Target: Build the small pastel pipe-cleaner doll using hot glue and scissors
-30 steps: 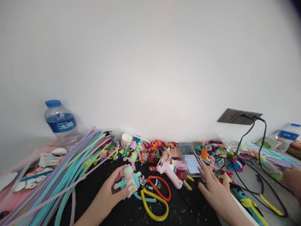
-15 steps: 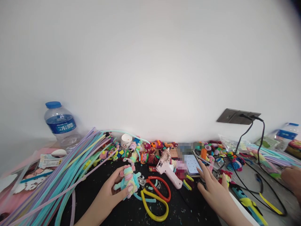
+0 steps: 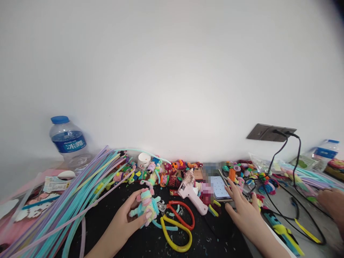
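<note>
Currently, left hand (image 3: 131,215) grips the doll (image 3: 147,205) over the black worktop (image 3: 212,245); right hand (image 3: 243,212), fingers spread, holding nothing, is nearer the phone (image 3: 219,187), just left of its fingertips, long axis toward the wall (image 3: 172,89); contact unclear.

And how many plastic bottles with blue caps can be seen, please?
2: one bottle at the far left of the picture, another bottle at the far right. More may be hidden.

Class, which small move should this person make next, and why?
Probably tap the phone with the right hand: the phone is lit, that hand is spread open beside it holding nothing, and the left hand holds the fuzzy figure.
</note>
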The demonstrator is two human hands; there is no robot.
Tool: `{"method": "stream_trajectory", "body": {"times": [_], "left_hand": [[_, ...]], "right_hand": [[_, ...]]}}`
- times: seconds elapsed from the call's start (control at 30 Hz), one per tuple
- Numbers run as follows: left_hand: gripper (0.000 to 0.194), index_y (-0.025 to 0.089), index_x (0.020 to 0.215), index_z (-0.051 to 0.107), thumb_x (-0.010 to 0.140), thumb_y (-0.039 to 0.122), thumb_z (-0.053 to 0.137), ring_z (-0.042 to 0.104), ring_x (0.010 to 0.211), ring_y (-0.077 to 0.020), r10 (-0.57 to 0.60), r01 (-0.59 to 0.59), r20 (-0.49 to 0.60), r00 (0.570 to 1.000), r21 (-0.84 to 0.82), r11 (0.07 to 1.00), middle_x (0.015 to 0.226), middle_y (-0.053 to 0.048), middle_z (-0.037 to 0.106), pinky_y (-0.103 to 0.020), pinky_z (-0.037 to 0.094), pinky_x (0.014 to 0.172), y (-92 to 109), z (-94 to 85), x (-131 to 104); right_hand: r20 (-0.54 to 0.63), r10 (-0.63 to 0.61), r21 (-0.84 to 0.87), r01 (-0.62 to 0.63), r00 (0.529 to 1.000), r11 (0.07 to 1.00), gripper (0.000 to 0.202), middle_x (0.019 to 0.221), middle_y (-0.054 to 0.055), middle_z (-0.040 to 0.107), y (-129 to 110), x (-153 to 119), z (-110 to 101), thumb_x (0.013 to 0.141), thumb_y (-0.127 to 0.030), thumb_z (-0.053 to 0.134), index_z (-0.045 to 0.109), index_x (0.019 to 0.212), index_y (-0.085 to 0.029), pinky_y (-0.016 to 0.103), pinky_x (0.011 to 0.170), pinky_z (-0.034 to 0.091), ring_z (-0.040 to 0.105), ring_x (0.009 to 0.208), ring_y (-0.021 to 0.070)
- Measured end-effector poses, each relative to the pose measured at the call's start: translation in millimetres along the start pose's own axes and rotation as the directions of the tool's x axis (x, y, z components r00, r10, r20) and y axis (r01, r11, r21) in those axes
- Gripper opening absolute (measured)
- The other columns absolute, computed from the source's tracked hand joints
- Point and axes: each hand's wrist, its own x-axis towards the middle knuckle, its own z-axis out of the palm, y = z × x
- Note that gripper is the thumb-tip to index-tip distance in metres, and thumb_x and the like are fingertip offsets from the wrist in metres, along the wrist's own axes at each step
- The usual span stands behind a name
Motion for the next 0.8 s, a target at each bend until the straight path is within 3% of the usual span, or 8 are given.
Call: {"method": "stream_trajectory", "body": {"times": [0.4,0.6,0.8], "left_hand": [[0.056,0.022,0.123,0.046,0.073,0.038,0.065,0.047,0.12,-0.0275,-0.01,0.01,0.006,1.0,0.0,1.0,0.121,-0.008,0.06,-0.03,0.051,0.085,-4.0,-1.3,0.6],[0.052,0.023,0.122,0.044,0.075,0.036,0.063,0.049,0.118,-0.0268,0.007,-0.007,0.038,0.999,-0.015,1.0,0.121,-0.008,0.059,-0.029,0.05,0.085,-1.1,-0.5,1.0],[0.052,0.023,0.123,0.043,0.076,0.036,0.062,0.048,0.119,-0.0262,0.007,-0.006,0.061,0.998,-0.019,1.0,0.123,-0.008,0.058,-0.027,0.049,0.085,-0.1,-0.8,0.3]], "right_hand": [[0.07,0.037,-0.019,-0.036,0.997,0.999,0.066,0.125,0.009,0.056,-0.3,-0.2,4.7,0.08,-0.025,0.032,0.01,0.142,-0.019,0.065,0.101,0.0,0.04,0.125,0.0289],[0.018,0.022,-0.015,-0.021,1.0,1.0,0.07,0.128,0.008,0.054,-1.6,2.6,-0.5,0.081,-0.021,0.03,-0.002,0.143,-0.02,0.065,0.102,0.003,0.046,0.12,0.0278],[0.016,-0.009,-0.017,0.01,1.0,1.0,0.068,0.129,0.008,0.053,-4.5,11.7,1.2,0.08,-0.022,0.032,0.005,0.142,-0.018,0.066,0.101,0.004,0.041,0.124,0.0298]]}}
